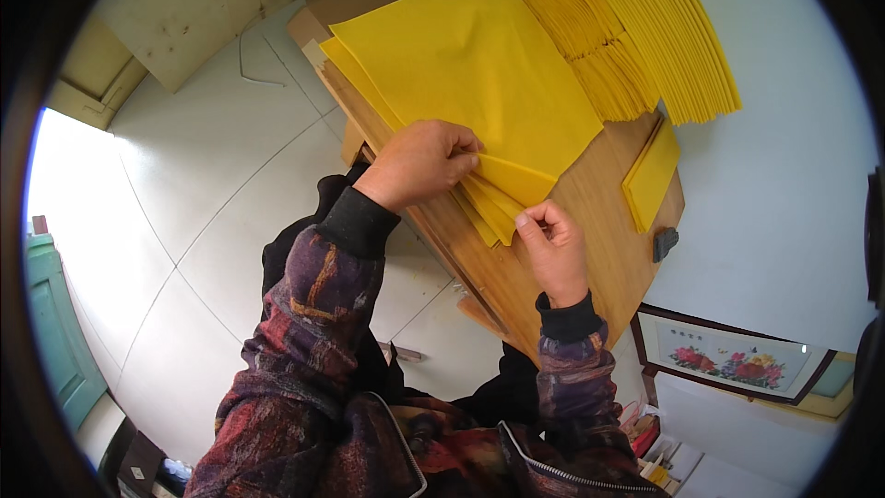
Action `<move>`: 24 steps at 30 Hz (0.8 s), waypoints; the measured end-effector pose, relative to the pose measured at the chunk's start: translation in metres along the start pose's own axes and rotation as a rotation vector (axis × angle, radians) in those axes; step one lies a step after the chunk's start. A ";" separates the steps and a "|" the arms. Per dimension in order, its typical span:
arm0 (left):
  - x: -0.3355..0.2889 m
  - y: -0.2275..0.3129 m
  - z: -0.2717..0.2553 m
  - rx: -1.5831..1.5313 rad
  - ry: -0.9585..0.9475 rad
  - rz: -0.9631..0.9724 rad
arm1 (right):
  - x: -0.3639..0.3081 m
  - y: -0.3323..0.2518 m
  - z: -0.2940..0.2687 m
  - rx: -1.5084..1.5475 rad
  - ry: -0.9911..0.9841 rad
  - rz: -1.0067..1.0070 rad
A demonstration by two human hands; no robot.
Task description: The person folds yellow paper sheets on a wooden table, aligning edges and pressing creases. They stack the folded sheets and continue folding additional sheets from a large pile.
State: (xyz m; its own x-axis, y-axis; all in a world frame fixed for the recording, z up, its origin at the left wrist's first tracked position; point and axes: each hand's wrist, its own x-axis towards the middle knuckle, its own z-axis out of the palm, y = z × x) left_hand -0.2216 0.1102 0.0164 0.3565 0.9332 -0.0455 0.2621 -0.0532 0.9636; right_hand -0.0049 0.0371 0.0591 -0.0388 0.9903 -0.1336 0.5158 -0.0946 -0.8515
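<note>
Head view: the left hand [419, 161] is pinching the near edge of the large yellow felt-like fabric sheets [470, 55] between closed thumb and bent fingers. At four o'clock from it, the right hand [556, 249] is gripping a loose corner, thumb and forefinger together. The sheets are lying in layers toward twelve o'clock, covering much of the brown wooden table [590, 189]; the left hand is hiding part of their edge. Tall ridged stacks of yellow fabric [668, 32] are crowding one o'clock. A flat yellow folded bundle [652, 175] is lying past two, a small black block [665, 244] sitting at three. A brown cardboard box [355, 5] is standing at eleven.
</note>
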 end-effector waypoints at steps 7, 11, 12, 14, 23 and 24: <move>-0.002 0.000 -0.002 0.066 -0.011 0.076 | 0.019 -0.011 0.000 -0.170 0.156 -0.132; -0.001 -0.002 0.002 0.035 0.026 0.065 | 0.021 -0.018 0.001 -0.418 0.306 -0.401; -0.001 -0.002 0.002 0.026 0.029 0.044 | 0.015 -0.020 0.002 -0.461 0.348 -0.408; 0.000 -0.003 0.003 0.025 0.040 0.030 | -0.001 -0.020 0.007 -0.483 0.342 -0.397; 0.000 -0.005 0.004 -0.002 0.045 0.020 | -0.017 -0.003 0.022 -0.490 0.148 -0.371; 0.001 -0.005 0.003 -0.002 0.041 0.019 | -0.015 -0.002 0.020 -0.432 0.133 -0.327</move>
State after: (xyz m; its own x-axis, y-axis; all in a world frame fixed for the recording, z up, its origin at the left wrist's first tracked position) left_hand -0.2195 0.1097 0.0108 0.3245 0.9458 -0.0164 0.2538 -0.0703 0.9647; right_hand -0.0226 0.0199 0.0526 -0.1617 0.9681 0.1914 0.8001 0.2421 -0.5488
